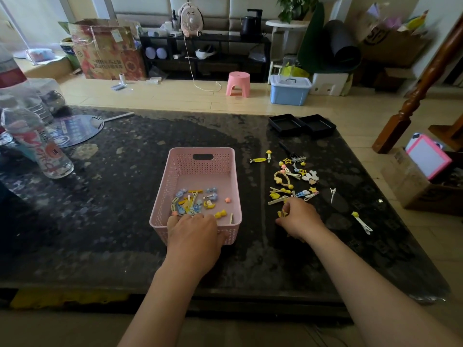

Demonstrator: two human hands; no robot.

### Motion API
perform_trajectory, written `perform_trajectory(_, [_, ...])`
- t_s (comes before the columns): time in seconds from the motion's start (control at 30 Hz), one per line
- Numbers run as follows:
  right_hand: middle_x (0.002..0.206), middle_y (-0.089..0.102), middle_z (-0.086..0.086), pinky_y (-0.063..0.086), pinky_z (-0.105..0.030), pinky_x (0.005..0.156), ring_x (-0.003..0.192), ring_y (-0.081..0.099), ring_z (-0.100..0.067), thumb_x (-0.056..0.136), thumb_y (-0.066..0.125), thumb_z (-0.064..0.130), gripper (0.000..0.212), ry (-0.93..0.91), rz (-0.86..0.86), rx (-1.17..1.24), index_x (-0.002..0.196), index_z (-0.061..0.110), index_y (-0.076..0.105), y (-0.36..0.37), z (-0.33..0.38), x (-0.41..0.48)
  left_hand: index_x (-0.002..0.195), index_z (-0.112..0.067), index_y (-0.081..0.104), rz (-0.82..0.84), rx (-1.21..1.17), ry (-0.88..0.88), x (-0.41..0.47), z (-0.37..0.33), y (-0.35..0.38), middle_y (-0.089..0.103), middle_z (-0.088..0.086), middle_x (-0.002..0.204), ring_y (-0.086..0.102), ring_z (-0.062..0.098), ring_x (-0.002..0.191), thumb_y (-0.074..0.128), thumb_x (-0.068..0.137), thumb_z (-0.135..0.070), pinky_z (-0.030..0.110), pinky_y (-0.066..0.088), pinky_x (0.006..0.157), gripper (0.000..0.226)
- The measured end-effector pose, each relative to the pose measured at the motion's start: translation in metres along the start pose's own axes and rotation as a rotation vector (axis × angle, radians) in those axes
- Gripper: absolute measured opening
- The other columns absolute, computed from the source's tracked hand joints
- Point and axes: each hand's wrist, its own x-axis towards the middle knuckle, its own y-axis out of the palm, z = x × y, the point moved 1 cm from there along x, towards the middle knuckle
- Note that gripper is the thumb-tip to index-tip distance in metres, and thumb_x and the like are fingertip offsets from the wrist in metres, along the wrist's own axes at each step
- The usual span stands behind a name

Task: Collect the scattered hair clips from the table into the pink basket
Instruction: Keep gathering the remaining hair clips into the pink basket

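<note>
Progress looks under halfway: a cluster of hair clips (194,201) lies in the near end of the pink basket (175,171). A larger pile (293,181) waits on the tabletop (112,196) to the basket's right, with a few strays farther out. The left hand (194,231) seems to hold the basket's near wall, fingers inside and thumb outside. The right hand (299,219) sits at the pile's near edge, its grip pinched on a yellow clip (282,213).
</note>
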Motion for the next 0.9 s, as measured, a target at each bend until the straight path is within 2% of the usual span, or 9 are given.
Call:
perform_trajectory(0.07, [0.106, 0.058, -0.002, 0.042, -0.029, 0.061, 0.084, 0.052, -0.016, 0.088, 0.071, 0.021, 0.020, 0.023, 0.010, 0.039, 0.104, 0.022, 0.059, -0.001, 0.000, 0.002, 0.101, -0.025, 0.055, 0.002, -0.004, 0.003, 0.000, 0.000, 0.000, 0.062, -0.004, 0.104, 0.055, 0.020, 0.102, 0.044, 0.096, -0.055, 0.042, 0.032, 0.097, 0.032])
perform_trajectory(0.2, [0.101, 0.062, -0.005, 0.050, -0.035, 0.070, 0.091, 0.058, -0.022, 0.086, 0.071, 0.017, 0.014, 0.020, -0.020, 0.127, 0.099, 0.019, 0.065, -0.004, 0.001, 0.009, 0.101, -0.025, 0.055, 0.004, -0.018, 0.003, 0.001, 0.000, 0.000, 0.062, -0.005, 0.104, 0.055, 0.020, 0.103, 0.044, 0.096, -0.055, 0.042, 0.032, 0.098, 0.032])
perform_trajectory(0.3, [0.094, 0.066, -0.009, 0.056, -0.038, 0.069, 0.083, 0.063, -0.021, 0.086, 0.072, 0.015, 0.009, 0.007, -0.054, 0.348, 0.092, 0.013, 0.067, -0.015, 0.005, 0.008, 0.102, -0.025, 0.055, 0.006, -0.026, 0.002, 0.001, 0.001, 0.001, 0.062, -0.005, 0.104, 0.055, 0.019, 0.102, 0.044, 0.096, -0.055, 0.043, 0.032, 0.098, 0.032])
perform_trajectory(0.4, [0.086, 0.068, -0.014, 0.055, -0.035, 0.063, 0.071, 0.061, -0.020, 0.088, 0.069, 0.008, 0.003, -0.039, -0.072, 0.570, 0.088, 0.006, 0.066, -0.029, 0.018, 0.001, 0.102, -0.025, 0.055, 0.000, -0.031, 0.001, 0.001, 0.001, 0.001, 0.062, -0.005, 0.104, 0.055, 0.019, 0.102, 0.045, 0.096, -0.055, 0.043, 0.032, 0.098, 0.032])
perform_trajectory(0.53, [0.084, 0.066, -0.008, 0.050, -0.027, 0.056, 0.068, 0.062, -0.015, 0.090, 0.068, 0.009, 0.005, -0.179, -0.083, 0.726, 0.090, 0.012, 0.064, -0.036, 0.051, -0.012, 0.100, -0.026, 0.055, -0.013, -0.019, 0.005, 0.001, 0.001, 0.003, 0.062, -0.004, 0.104, 0.055, 0.020, 0.102, 0.046, 0.095, -0.055, 0.042, 0.032, 0.096, 0.031])
perform_trajectory(0.7, [0.081, 0.066, -0.002, 0.050, -0.023, 0.050, 0.069, 0.064, -0.014, 0.085, 0.075, 0.015, 0.011, -0.442, -0.097, 0.652, 0.086, 0.017, 0.064, -0.022, 0.096, -0.036, 0.099, -0.026, 0.055, -0.045, -0.006, 0.006, 0.000, 0.001, 0.004, 0.062, -0.004, 0.105, 0.054, 0.021, 0.102, 0.047, 0.095, -0.053, 0.042, 0.032, 0.091, 0.029])
perform_trajectory(0.73, [0.086, 0.067, -0.001, 0.054, -0.026, 0.056, 0.074, 0.065, -0.015, 0.082, 0.079, 0.018, 0.017, -0.506, -0.083, 0.601, 0.094, 0.016, 0.067, -0.020, 0.102, -0.041, 0.100, -0.026, 0.054, -0.051, -0.003, 0.009, 0.000, 0.001, 0.004, 0.062, -0.004, 0.105, 0.054, 0.021, 0.102, 0.047, 0.095, -0.052, 0.041, 0.031, 0.089, 0.028])
perform_trajectory(0.83, [0.118, 0.068, -0.004, 0.054, -0.033, 0.093, 0.107, 0.064, -0.015, 0.077, 0.084, 0.025, 0.057, -0.624, 0.021, 0.478, 0.128, 0.013, 0.062, -0.012, 0.107, -0.047, 0.101, -0.025, 0.055, -0.066, 0.011, 0.014, -0.001, 0.002, 0.005, 0.063, -0.004, 0.106, 0.054, 0.021, 0.102, 0.048, 0.095, -0.050, 0.041, 0.031, 0.087, 0.026])
perform_trajectory(0.9, [0.136, 0.061, -0.005, 0.048, -0.035, 0.104, 0.124, 0.057, -0.016, 0.082, 0.080, 0.023, 0.060, -0.657, 0.064, 0.491, 0.136, 0.012, 0.056, -0.013, 0.104, -0.047, 0.102, -0.026, 0.056, -0.069, 0.015, 0.013, -0.001, 0.002, 0.005, 0.063, -0.004, 0.107, 0.054, 0.021, 0.103, 0.047, 0.095, -0.050, 0.041, 0.031, 0.087, 0.027])
